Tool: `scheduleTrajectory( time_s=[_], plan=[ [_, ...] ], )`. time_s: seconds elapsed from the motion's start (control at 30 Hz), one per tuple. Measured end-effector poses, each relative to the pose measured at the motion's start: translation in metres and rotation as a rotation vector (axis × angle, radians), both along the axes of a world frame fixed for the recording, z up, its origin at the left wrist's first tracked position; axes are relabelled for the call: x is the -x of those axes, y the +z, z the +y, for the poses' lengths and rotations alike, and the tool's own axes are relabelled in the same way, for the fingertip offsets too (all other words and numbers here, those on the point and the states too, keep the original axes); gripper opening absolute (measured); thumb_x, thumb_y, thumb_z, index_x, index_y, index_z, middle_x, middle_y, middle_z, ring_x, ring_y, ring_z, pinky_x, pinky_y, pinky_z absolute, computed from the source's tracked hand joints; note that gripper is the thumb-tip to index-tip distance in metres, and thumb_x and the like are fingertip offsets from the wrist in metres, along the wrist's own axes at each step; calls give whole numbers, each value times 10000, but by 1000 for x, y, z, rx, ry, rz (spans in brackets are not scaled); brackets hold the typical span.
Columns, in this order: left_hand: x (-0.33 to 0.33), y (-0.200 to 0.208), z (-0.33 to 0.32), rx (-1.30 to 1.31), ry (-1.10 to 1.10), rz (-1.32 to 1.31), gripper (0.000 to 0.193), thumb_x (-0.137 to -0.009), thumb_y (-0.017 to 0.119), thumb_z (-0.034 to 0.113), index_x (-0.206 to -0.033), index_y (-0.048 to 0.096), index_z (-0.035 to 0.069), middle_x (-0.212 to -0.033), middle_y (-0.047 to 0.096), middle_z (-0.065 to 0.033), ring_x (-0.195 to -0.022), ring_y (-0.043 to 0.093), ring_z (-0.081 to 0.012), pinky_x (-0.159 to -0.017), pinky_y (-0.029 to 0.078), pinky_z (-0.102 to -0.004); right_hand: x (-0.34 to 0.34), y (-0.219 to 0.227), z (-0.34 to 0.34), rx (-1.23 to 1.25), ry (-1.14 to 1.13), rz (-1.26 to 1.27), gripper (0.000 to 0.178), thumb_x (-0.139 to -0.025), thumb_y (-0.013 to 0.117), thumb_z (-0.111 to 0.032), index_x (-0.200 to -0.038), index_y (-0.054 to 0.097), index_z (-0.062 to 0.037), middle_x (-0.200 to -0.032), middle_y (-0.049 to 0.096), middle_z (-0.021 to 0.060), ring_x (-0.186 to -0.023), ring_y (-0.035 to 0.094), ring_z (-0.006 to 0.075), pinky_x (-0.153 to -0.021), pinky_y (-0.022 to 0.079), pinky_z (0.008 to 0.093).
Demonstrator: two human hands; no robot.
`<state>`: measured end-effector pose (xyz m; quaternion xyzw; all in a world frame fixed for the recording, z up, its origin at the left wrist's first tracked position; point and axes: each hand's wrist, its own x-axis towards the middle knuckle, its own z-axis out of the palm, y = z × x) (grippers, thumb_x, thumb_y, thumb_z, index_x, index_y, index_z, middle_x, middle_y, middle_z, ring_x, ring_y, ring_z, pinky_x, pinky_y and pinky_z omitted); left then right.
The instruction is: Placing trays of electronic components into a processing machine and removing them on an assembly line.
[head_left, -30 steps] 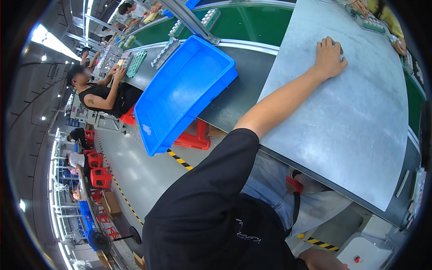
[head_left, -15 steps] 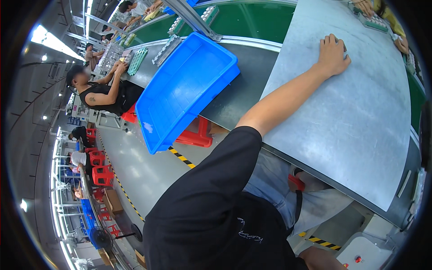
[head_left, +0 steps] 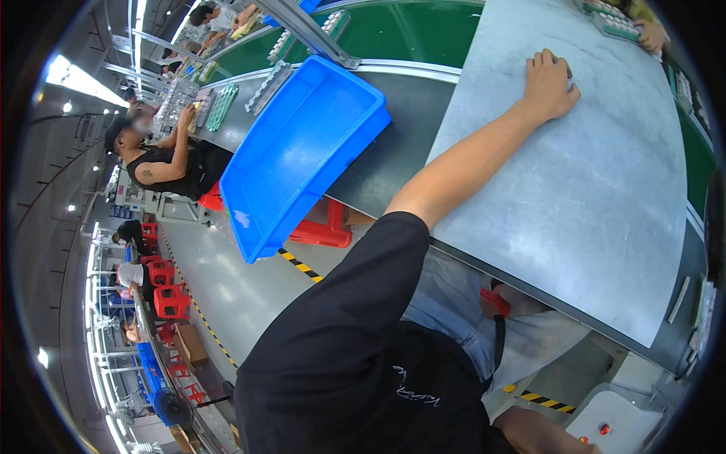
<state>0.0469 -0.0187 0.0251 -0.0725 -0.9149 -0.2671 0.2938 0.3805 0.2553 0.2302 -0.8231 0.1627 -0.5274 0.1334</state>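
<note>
My left arm reaches across a large pale grey sheet (head_left: 560,204) lying on the dark workbench. My left hand (head_left: 550,85) rests palm down near the sheet's far part, fingers bent a little and thumb apart. A small dark patch shows between the forefinger and thumb; whether it is a thing or shadow I cannot make out. Left of the sheet, a shallow blue plastic bin (head_left: 302,147) sits tilted, partly past the bench edge, with nothing in it. Of my right arm, only a bit of forearm shows at the lower edge; the right hand is out of view.
A green conveyor belt (head_left: 416,34) runs behind the bench, with a metal post (head_left: 306,30) beside it. Co-workers handle trays at the left and far right. A red stool (head_left: 325,225) stands below the bin. A white box with red buttons (head_left: 616,424) is at lower right.
The whole view has shifted slightly, so bench and bin sit a little further left. My left hand stays on the sheet. The left co-worker's hands have moved a little.
</note>
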Motion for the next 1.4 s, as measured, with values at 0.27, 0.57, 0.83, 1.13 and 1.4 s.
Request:
scheduleTrajectory(
  time_s=[0.27,0.57,0.83,1.13,1.4],
  plan=[
    [7,1,-10,118,52,20,381,-776,711,378,-987,686,62,-1141,574,-221,-1098,539,-376,-935,430,-495,30,-35,-11,-137,-317,-833,113,-997,546,-152,-1025,562,-44,-813,713,158,-787,662,160,-714,410,284],
    [7,0,-23,175,11,77,314,-836,684,364,-1077,702,162,-1123,615,-209,-1072,594,-383,-922,474,-489,13,-13,-36,65,-686,-971,158,-943,663,-169,-1019,542,-102,-475,516,23,-315,358,91,-400,130,245],
    [6,-4,-39,196,15,29,344,-852,670,386,-1095,699,144,-1185,590,-189,-1132,562,-369,-968,430,-504,8,-5,-48,142,-599,-986,159,-882,691,-114,-946,551,-78,-456,471,39,-318,374,121,-339,141,243],
    [11,-5,-29,185,-3,10,353,-871,648,393,-1122,697,150,-1195,585,-188,-1145,554,-364,-988,415,-497,26,3,-47,-154,-833,-633,200,-955,506,-158,-949,705,-165,-548,474,-6,-390,366,97,-372,204,259],
    [8,1,-17,134,7,-6,329,-872,652,369,-1101,693,137,-1181,582,-181,-1131,550,-352,-974,413,-485,44,-61,-35,-424,-1773,-893,161,-908,570,-10,-982,713,-17,-715,630,19,-611,567,57,-542,404,211]
  ],
)
